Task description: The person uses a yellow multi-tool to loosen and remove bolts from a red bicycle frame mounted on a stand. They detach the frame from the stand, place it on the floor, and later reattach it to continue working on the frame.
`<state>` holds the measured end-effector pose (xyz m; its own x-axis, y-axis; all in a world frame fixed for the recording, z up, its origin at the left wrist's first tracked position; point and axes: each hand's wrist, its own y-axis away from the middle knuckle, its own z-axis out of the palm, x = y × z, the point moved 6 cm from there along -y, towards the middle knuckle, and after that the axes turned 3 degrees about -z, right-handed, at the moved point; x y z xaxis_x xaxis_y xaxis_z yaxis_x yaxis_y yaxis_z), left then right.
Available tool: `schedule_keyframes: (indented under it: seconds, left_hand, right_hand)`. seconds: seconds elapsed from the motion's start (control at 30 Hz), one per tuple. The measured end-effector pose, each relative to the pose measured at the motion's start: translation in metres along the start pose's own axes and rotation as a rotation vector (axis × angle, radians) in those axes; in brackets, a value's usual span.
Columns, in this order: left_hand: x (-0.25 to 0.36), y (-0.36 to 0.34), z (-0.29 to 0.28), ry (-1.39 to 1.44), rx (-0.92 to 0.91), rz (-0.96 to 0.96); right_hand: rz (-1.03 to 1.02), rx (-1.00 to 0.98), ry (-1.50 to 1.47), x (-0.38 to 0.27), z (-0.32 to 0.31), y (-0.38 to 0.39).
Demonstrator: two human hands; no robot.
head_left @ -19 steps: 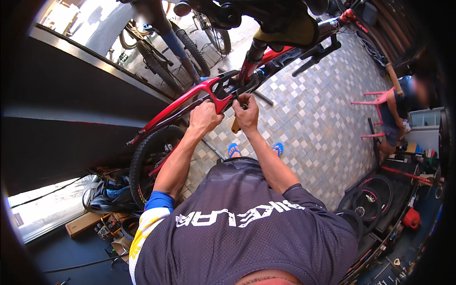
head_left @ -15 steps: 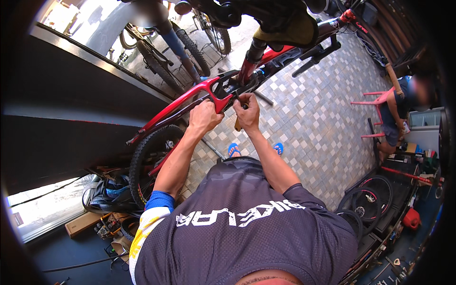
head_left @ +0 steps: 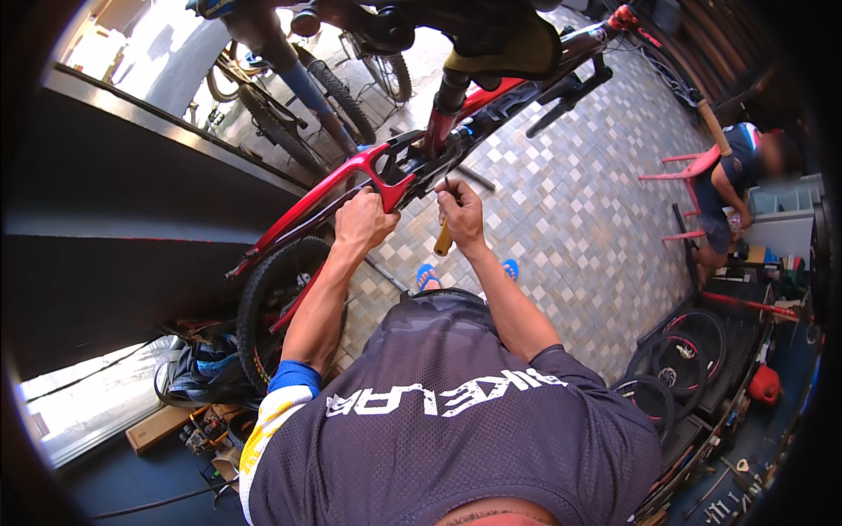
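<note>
A red and black bicycle frame (head_left: 317,197) slants across the view in front of me, from the lower left to the upper right. My left hand (head_left: 365,219) is closed around its red rear part, close to the joint below the seat tube (head_left: 441,123). Just right of that joint, my right hand (head_left: 461,213) grips a slim hand tool with a yellow-brown handle (head_left: 444,239). The handle points down toward me, and a thin dark shaft shows above my fingers. Whether its tip touches the frame I cannot tell.
A rear wheel (head_left: 263,302) stands below the frame at left. Other bicycles (head_left: 338,96) are parked beyond. At right a person sits on a red chair (head_left: 693,167). Loose wheels (head_left: 688,355) and a red container (head_left: 765,384) lie at lower right. Tiled floor (head_left: 561,237) spreads underfoot.
The view has shifted slightly, so the frame appears further left. My right hand has drawn a little away from the joint, and more of the tool's handle shows. My left hand keeps its grip.
</note>
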<state>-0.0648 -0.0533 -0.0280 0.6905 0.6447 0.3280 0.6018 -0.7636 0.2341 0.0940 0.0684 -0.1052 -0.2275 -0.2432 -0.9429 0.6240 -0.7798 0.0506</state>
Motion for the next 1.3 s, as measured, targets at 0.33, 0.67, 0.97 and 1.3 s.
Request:
schedule_keyframes:
  seconds: [0.33,0.67,0.97,1.3]
  left_hand:
    - [0.01,0.025,-0.046,0.089,0.105,0.006]
    - [0.004,0.057,-0.084,0.139,0.28,0.12]
    - [-0.018,0.12,-0.145,0.352,0.514,0.195]
    - [-0.103,0.208,-0.173,0.452,0.87,0.056]
  right_hand:
    - [0.047,-0.083,-0.092,-0.012,0.022,-0.002]
    - [0.054,0.086,-0.177,-0.013,-0.033,0.003]
    - [0.16,0.222,-0.033,-0.013,-0.12,0.021]
    - [0.255,0.422,0.045,-0.011,-0.182,0.066]
